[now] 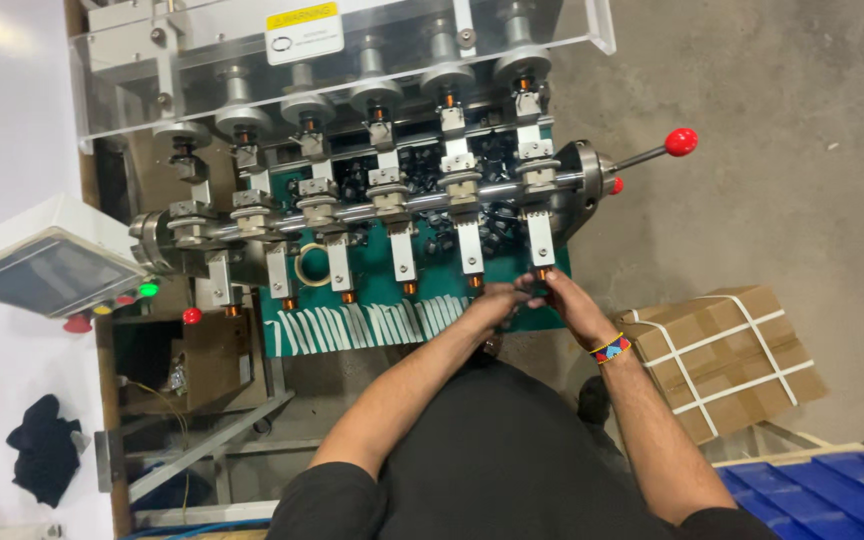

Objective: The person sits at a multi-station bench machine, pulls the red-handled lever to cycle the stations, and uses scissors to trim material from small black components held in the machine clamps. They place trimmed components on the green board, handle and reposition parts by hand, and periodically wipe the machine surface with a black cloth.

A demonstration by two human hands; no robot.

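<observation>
A multi-spindle winding machine (382,190) stands before me, with a row of several metal spindle arms tipped with copper-coloured coils. Both my hands meet under the rightmost spindle tip (542,272). My left hand (497,303) rests on the green tray edge, its fingers pinched toward the right hand. My right hand (564,300), with a beaded wristband, has its fingers closed around a small dark part just below that tip. The part itself is mostly hidden by my fingers.
A green tray (287,300) carries a row of white strips (362,325) and a tape ring (310,265). A red-knobbed lever (680,141) sticks out right. A strapped cardboard box (722,355) and blue bins (822,490) sit on the floor right. A control box (47,265) is at left.
</observation>
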